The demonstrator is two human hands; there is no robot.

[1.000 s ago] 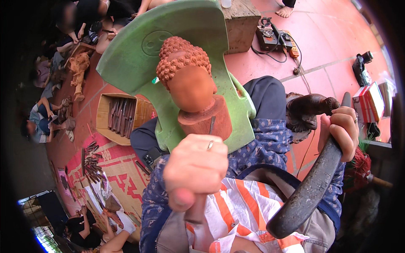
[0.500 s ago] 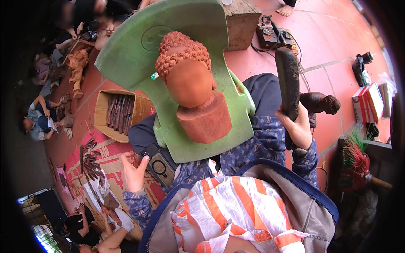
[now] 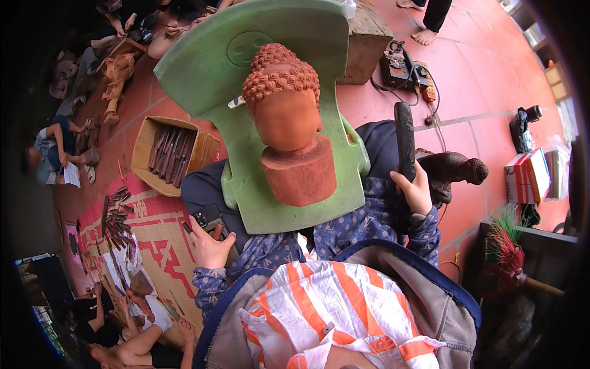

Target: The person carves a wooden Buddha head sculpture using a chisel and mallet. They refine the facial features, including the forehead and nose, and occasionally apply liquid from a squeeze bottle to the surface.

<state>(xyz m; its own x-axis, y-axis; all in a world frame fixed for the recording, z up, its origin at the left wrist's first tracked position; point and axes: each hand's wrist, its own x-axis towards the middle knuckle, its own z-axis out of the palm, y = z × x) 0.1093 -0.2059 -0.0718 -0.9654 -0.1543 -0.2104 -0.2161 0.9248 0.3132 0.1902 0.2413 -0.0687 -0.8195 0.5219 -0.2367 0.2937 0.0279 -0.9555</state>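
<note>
A reddish wooden carved head [image 3: 289,117] with tight curls stands on its block-like base, on a green plastic chair seat [image 3: 246,178] between my legs. My right hand [image 3: 418,190] grips a dark wooden mallet [image 3: 405,141], held upright to the right of the seat. Low on the left, my left hand [image 3: 212,249] is curled round a chisel with a reddish-brown wooden handle [image 3: 217,232], most of it hidden by the fingers. A dark phone [image 3: 228,222] lies on my left thigh beside that hand. Neither tool touches the carving.
Left of the seat stands a cardboard box [image 3: 144,147] of chisels; more chisels [image 3: 115,218] lie on a patterned mat. A dark carved figure [image 3: 452,166] is by my right knee. Corded electrical boxes [image 3: 399,71] and a wooden block [image 3: 369,46] sit ahead. Other people work at left.
My right hand has lowered with the mallet and come slightly nearer the seat. The left hand has moved a little right and down, turning over the chisel. The view has shifted slightly.
</note>
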